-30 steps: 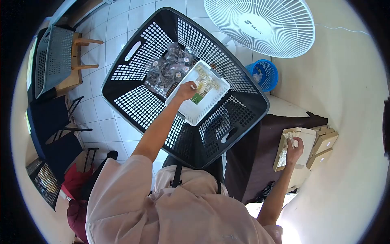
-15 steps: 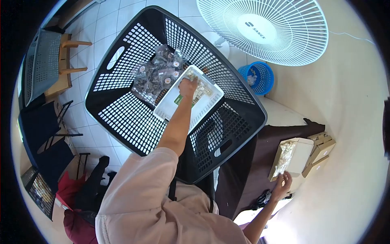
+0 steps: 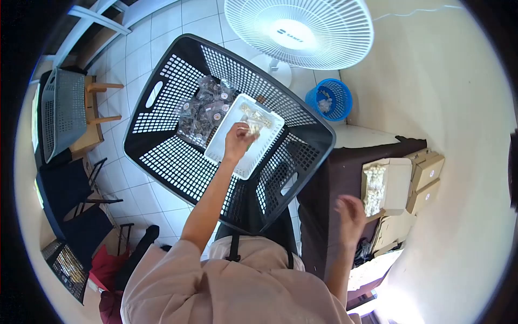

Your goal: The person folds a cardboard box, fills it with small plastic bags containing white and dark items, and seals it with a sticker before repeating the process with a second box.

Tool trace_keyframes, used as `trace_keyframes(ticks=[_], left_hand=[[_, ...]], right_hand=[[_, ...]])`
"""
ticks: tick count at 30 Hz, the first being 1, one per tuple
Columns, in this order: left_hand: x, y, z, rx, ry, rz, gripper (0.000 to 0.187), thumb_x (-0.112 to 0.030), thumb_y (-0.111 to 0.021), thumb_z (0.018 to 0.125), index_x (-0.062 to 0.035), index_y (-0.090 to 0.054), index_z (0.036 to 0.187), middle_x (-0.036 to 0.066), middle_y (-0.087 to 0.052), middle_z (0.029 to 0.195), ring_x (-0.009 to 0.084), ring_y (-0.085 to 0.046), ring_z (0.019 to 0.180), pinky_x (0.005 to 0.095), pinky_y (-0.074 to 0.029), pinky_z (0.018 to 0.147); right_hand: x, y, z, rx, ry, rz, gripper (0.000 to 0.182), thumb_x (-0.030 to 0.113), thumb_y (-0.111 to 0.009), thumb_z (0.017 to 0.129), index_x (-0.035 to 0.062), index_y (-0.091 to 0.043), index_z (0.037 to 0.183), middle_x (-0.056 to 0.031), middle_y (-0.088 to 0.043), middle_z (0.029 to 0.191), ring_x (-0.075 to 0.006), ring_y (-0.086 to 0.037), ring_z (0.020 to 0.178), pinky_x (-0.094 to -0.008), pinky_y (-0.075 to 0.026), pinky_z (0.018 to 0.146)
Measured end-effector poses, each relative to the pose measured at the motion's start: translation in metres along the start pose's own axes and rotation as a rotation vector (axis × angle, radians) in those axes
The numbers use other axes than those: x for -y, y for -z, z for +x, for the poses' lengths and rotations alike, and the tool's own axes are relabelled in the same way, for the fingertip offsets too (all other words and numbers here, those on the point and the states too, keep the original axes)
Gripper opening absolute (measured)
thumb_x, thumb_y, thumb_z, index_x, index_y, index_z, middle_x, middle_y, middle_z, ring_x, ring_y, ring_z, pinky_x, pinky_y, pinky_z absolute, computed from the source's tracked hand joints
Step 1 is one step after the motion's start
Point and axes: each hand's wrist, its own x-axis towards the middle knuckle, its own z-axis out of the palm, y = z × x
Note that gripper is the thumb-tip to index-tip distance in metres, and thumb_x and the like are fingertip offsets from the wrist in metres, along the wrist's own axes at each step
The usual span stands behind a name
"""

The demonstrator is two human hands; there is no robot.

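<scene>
left hand (image 3: 237, 141) hides white tray (image 3: 229, 141) contents, right hand (image 3: 350, 213) blurred

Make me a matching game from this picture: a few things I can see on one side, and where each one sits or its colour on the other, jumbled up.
Things:
1. white tray
2. small bin
3. fan
4. open box

Descriptions:
a. blue, on the floor beside the fan's base
b. inside the big black basket, under the left hand
c. white, standing beyond the basket
d. on the dark table, past the right hand, holding pale pieces

Pairs: 1-b, 2-a, 3-c, 4-d
</scene>
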Motion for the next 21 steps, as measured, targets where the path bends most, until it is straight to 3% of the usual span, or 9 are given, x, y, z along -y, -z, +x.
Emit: trace_keyframes(ticks=[2, 3, 6, 9, 11, 13, 15, 17, 21], left_hand=[[-0.053, -0.006, -0.046, 0.157, -0.036, -0.019, 0.038, 0.000, -0.079, 0.072, -0.0034, -0.054, 0.101, 0.002, -0.060, 0.088, 0.0086, -0.055, 0.079, 0.0234, -0.046, 0.069], [-0.078, -0.011, -0.068, 0.171, -0.045, -0.013, 0.038, 0.000, -0.079, 0.072, -0.0034, -0.054, 0.101, 0.002, -0.060, 0.088, 0.0086, -0.055, 0.079, 0.0234, -0.046, 0.069], [-0.139, -0.026, -0.129, 0.480, -0.073, -0.028, 0.036, 0.004, -0.075, 0.073, -0.0030, -0.053, 0.101, 0.002, -0.059, 0.092, 0.0089, -0.056, 0.085, 0.0231, -0.047, 0.074], [-0.175, -0.040, -0.165, 0.578, -0.098, 0.008, 0.034, 0.006, -0.072, 0.074, -0.0025, -0.052, 0.101, 0.003, -0.060, 0.093, 0.0100, -0.058, 0.090, 0.0246, -0.048, 0.081], [-0.188, -0.049, -0.179, 0.668, -0.061, 0.079, 0.034, 0.007, -0.071, 0.075, -0.0027, -0.052, 0.102, 0.004, -0.060, 0.095, 0.0105, -0.058, 0.092, 0.0260, -0.047, 0.085], [-0.189, -0.062, -0.189, 0.739, -0.081, -0.053, 0.032, 0.005, -0.069, 0.079, -0.0023, -0.052, 0.105, 0.006, -0.060, 0.097, 0.0113, -0.058, 0.093, 0.0266, -0.047, 0.086], [-0.185, -0.077, -0.201, 0.683, 0.054, -0.220, 0.027, 0.002, -0.066, 0.084, -0.0010, -0.052, 0.107, 0.007, -0.060, 0.099, 0.0119, -0.058, 0.094, 0.0268, -0.047, 0.086], [-0.173, -0.094, -0.209, 0.685, 0.014, -0.192, 0.023, -0.001, -0.064, 0.088, 0.0007, -0.053, 0.108, 0.007, -0.061, 0.097, 0.0107, -0.059, 0.090, 0.0256, -0.049, 0.082], [-0.172, -0.126, -0.221, 0.747, 0.024, -0.077, 0.019, -0.001, -0.064, 0.088, 0.0010, -0.056, 0.105, 0.005, -0.061, 0.091, 0.0075, -0.058, 0.077, 0.0218, -0.050, 0.069]], right_hand=[[0.015, -0.035, 0.004, 0.142, -0.021, 0.266, 0.027, -0.005, -0.067, 0.082, -0.0021, -0.060, 0.108, -0.0075, -0.063, 0.099, -0.0140, -0.060, 0.092, -0.0265, -0.050, 0.079], [0.029, -0.049, 0.004, 0.186, 0.007, 0.312, 0.034, -0.008, -0.069, 0.079, -0.0024, -0.059, 0.110, -0.0085, -0.062, 0.102, -0.0143, -0.060, 0.094, -0.0266, -0.050, 0.079], [0.058, -0.070, 0.003, 0.318, 0.030, 0.408, 0.046, -0.005, -0.075, 0.074, 0.0000, -0.058, 0.116, -0.0097, -0.059, 0.113, -0.0151, -0.058, 0.101, -0.0252, -0.051, 0.072], [0.046, -0.061, 0.005, 0.569, 0.121, 0.476, 0.038, -0.005, -0.071, 0.078, -0.0019, -0.058, 0.114, -0.0086, -0.063, 0.098, -0.0121, -0.061, 0.086, -0.0235, -0.050, 0.066], [0.048, -0.040, 0.000, 0.543, 0.066, 0.487, 0.033, -0.005, -0.070, 0.080, -0.0025, -0.059, 0.111, -0.0076, -0.064, 0.092, -0.0109, -0.061, 0.080, -0.0233, -0.051, 0.065], [0.048, -0.021, -0.005, 0.509, 0.016, 0.498, 0.028, -0.005, -0.069, 0.081, -0.0032, -0.059, 0.108, -0.0066, -0.064, 0.086, -0.0098, -0.061, 0.075, -0.0230, -0.051, 0.063], [0.042, -0.006, -0.010, 0.394, 0.011, 0.644, 0.020, -0.003, -0.069, 0.083, -0.0025, -0.059, 0.100, -0.0051, -0.064, 0.081, -0.0080, -0.060, 0.070, -0.0222, -0.051, 0.061], [0.028, 0.014, -0.015, 0.372, 0.022, 0.656, 0.017, -0.003, -0.069, 0.082, -0.0005, -0.058, 0.095, -0.0052, -0.065, 0.083, -0.0083, -0.060, 0.072, -0.0225, -0.050, 0.062], [-0.004, 0.058, -0.021, 0.445, -0.080, 0.591, 0.021, -0.004, -0.068, 0.083, -0.0011, -0.060, 0.102, -0.0061, -0.065, 0.090, -0.0095, -0.060, 0.080, -0.0240, -0.050, 0.071]])
